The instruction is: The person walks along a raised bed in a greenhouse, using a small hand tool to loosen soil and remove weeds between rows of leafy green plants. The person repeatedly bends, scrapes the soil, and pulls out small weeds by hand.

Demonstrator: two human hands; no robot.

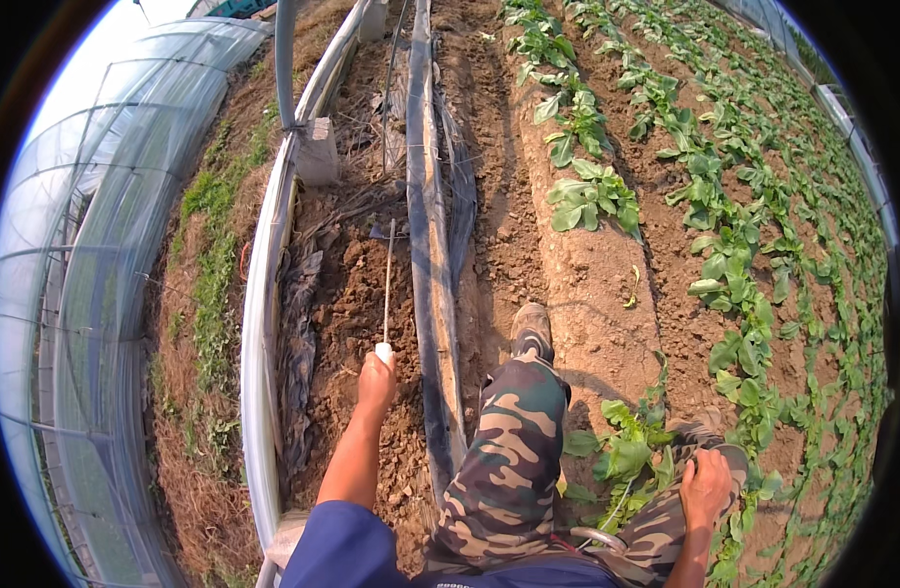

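Observation:
My left hand (377, 384) grips the white handle of a small hand hoe (388, 283). Its thin metal rod points away from me, and the dark blade (379, 233) is at the far end, at the loose brown soil (365, 294). This soil strip lies left of a long edging board (429, 220) with dark sheeting along it. On my right knee, in camouflage trousers (520, 434), rests my right hand (706, 481); nothing shows in it, and its fingertips are hidden. Leafy green plants (626, 456) grow between my legs.
Rows of leafy plants (744, 367) fill the right side. A rolled plastic film edge (262, 331), a concrete block (318, 151) and a metal pole (284, 66) border the strip on the left. Beyond are weeds (215, 294) and a film-covered greenhouse (104, 294).

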